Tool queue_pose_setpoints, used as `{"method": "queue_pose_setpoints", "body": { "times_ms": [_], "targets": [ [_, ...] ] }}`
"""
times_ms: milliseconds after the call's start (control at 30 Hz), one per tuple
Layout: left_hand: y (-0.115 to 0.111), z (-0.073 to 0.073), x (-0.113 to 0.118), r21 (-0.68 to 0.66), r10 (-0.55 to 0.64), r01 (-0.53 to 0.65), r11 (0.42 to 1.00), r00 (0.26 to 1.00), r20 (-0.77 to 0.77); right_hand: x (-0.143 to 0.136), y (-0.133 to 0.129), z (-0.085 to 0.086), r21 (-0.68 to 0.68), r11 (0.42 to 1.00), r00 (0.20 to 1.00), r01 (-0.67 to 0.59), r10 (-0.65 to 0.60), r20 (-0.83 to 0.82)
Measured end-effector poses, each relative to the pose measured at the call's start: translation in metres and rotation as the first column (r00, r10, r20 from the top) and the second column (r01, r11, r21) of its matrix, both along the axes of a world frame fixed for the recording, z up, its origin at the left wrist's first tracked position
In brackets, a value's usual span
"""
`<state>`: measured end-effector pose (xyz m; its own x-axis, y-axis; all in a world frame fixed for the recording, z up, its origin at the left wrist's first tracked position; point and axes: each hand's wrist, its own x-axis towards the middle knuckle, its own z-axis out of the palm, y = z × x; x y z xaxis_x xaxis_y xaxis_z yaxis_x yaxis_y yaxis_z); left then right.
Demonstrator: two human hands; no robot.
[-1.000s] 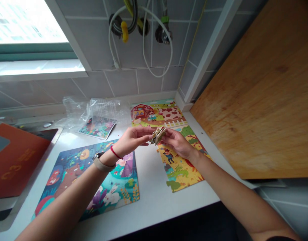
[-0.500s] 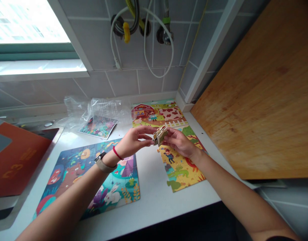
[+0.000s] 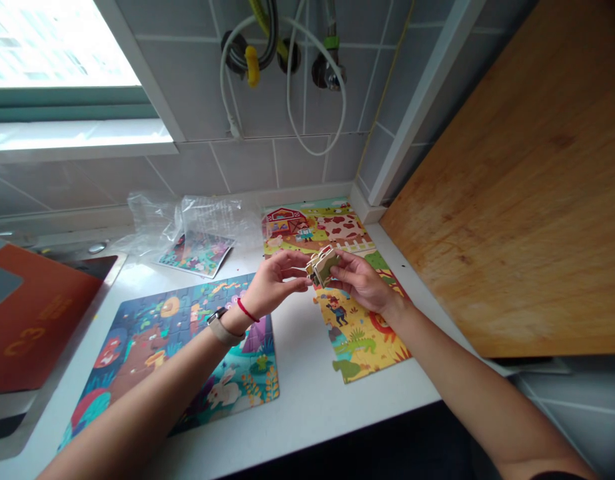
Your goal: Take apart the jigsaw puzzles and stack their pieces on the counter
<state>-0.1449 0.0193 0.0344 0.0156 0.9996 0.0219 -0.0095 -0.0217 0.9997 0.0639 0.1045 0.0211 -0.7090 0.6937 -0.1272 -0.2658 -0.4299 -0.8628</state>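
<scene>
Slanting lengthwise toward upper right, puzzle pieces (image 3: pixel 323 266) — right hand (image 3: pixel 364 281) pinching them; left hand (image 3: pixel 275 281), grip unclear.

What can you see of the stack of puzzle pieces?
The stack of puzzle pieces is small, uneven and tilted, its interlocking shapes overlapping. The material looks like thick cardboard, with tan backs and bits of red and yellow showing. It is up off the white countertop, gripped by the right hand; the left hand has its fingers at the other side, grip unclear. The count can't be made out.
</scene>
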Motion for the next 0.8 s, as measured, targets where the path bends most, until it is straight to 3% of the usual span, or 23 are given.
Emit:
{"method": "queue_pose_setpoints", "body": {
  "times_ms": [100,200,300,400,633,800],
  "targets": [
    [-0.002,-0.007,0.001,0.123,0.027,0.019,0.992,0.930,-0.367,0.002,0.005,0.004,-0.016,0.994,0.993,0.111,-0.111,-0.047],
    [-0.004,-0.019,0.006,0.227,0.120,0.062,0.972,0.699,-0.705,0.002,0.010,0.003,-0.093,0.967,0.965,0.238,-0.246,-0.087],
    [-0.004,-0.030,0.013,0.239,0.161,0.096,0.966,0.498,-0.852,0.001,0.012,-0.003,-0.144,0.941,0.944,0.307,-0.320,-0.079],
    [0.000,-0.032,0.017,0.208,0.165,0.076,0.975,0.374,-0.912,-0.003,0.012,-0.011,-0.159,0.937,0.943,0.312,-0.325,-0.067],
    [0.018,-0.023,0.018,0.070,0.071,-0.017,0.997,0.362,-0.929,-0.007,0.015,-0.020,-0.201,0.915,0.933,0.349,-0.360,-0.023],
    [0.032,-0.021,0.018,-0.037,-0.007,-0.065,0.997,0.417,-0.909,-0.007,0.017,-0.024,-0.232,0.908,0.931,0.348,-0.364,-0.031]
  ]
}}
